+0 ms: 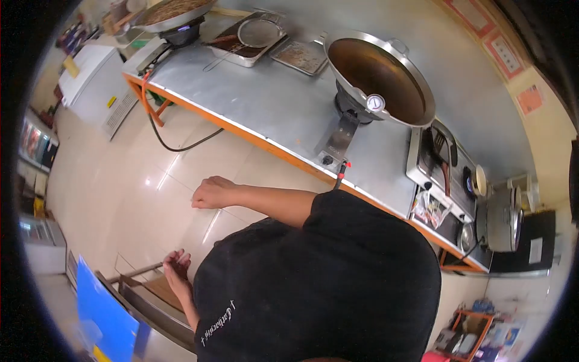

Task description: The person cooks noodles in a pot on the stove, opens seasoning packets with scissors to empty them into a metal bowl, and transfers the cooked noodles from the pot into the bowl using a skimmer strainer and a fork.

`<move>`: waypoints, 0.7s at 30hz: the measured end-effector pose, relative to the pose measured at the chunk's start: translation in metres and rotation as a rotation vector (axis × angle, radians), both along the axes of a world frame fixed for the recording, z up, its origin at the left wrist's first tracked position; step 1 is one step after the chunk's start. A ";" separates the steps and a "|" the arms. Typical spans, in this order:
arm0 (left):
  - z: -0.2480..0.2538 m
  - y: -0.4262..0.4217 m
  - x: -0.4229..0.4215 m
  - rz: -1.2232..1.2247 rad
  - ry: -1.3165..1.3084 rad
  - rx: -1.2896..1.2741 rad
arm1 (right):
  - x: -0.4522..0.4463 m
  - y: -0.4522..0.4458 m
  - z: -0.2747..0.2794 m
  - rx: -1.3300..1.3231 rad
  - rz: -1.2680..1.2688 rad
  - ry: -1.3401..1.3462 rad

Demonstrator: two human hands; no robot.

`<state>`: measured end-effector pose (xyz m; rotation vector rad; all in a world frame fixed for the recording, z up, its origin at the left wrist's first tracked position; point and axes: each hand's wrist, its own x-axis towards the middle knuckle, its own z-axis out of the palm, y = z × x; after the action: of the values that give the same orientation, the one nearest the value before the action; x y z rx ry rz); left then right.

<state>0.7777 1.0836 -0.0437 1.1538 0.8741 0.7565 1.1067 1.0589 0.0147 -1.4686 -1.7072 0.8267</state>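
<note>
My right hand (214, 192) is held out over the tiled floor with its fingers curled in. No object shows in it, and its palm is turned away from view. Lower down, my left hand (177, 268) is half turned up beside my black shirt (313, 283), its fingers loosely bent and apart, with nothing in them. It is nearest to a metal frame or rail (142, 268) at the lower left. Neither hand touches the long metal-topped table (253, 99) with the orange edge.
On the table stand a large wok (386, 78) of dark liquid on a burner, a tray with a strainer (259, 33), a flat tray (301, 55), and a stove (443, 163) with utensils. A hose (175, 148) hangs below. A white freezer (99, 84) and blue panel (105, 314) stand left.
</note>
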 end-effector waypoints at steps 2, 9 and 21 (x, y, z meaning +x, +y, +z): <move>0.034 0.060 0.021 -0.087 0.042 0.039 | 0.000 0.028 0.020 -0.412 -0.261 0.445; 0.099 0.220 0.122 -0.657 0.220 0.357 | 0.012 0.104 0.002 -0.194 -0.443 0.132; 0.104 0.430 0.295 -0.841 -0.117 0.019 | 0.128 0.331 0.077 0.015 -0.276 -0.219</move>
<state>1.0726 1.5131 0.0602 1.3304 0.2239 0.1324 1.2344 1.3903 0.0913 -1.7880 -1.6094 0.5201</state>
